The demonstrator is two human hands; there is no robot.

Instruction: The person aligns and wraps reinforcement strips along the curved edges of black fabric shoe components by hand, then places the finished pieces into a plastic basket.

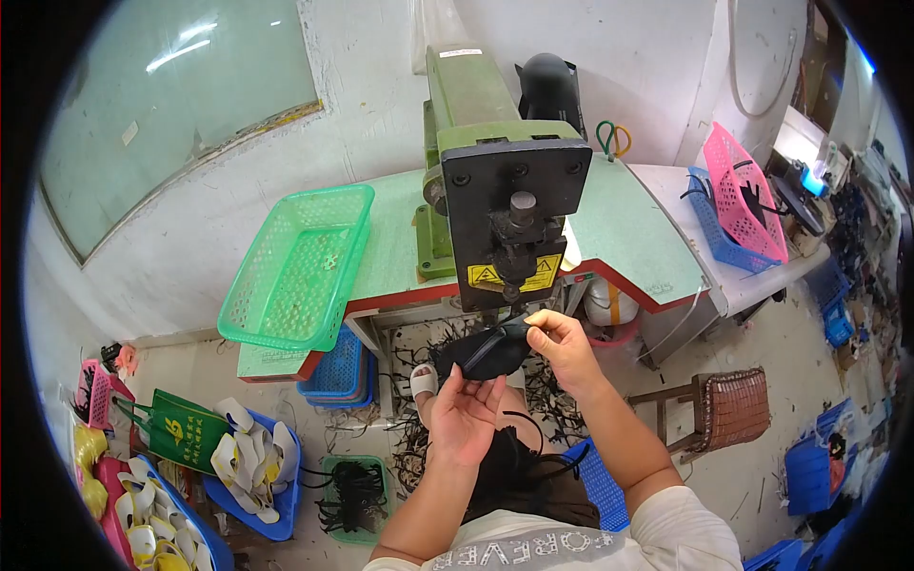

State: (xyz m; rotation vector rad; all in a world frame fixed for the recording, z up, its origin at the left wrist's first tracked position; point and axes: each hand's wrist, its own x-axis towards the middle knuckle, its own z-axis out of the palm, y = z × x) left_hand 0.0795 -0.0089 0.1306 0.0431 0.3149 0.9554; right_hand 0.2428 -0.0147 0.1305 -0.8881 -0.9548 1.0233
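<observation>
A soft black piece (487, 352), rounded in outline with a seam or fold along it, is between my hands below the machine head. My left hand (466, 409) supports it from the near side, palm up, with the thumb pressed on its edge. My right hand (564, 350) pinches the far right corner between thumb and fingers. Just above hangs the dark front plate (519, 186) of a green press-like machine (473, 86), with a yellow warning label (514, 273). What kind of article the black piece is, I cannot make out.
A green plastic basket (228, 328) stands on the worktable (390, 214), left of the machine. Scissors (614, 138) lie behind it. Pink (747, 205) and blue (728, 249) baskets are at right, near a wooden stool (733, 409). Black strips lie in a floor basket (386, 514); pale cut pieces (257, 462) fill another.
</observation>
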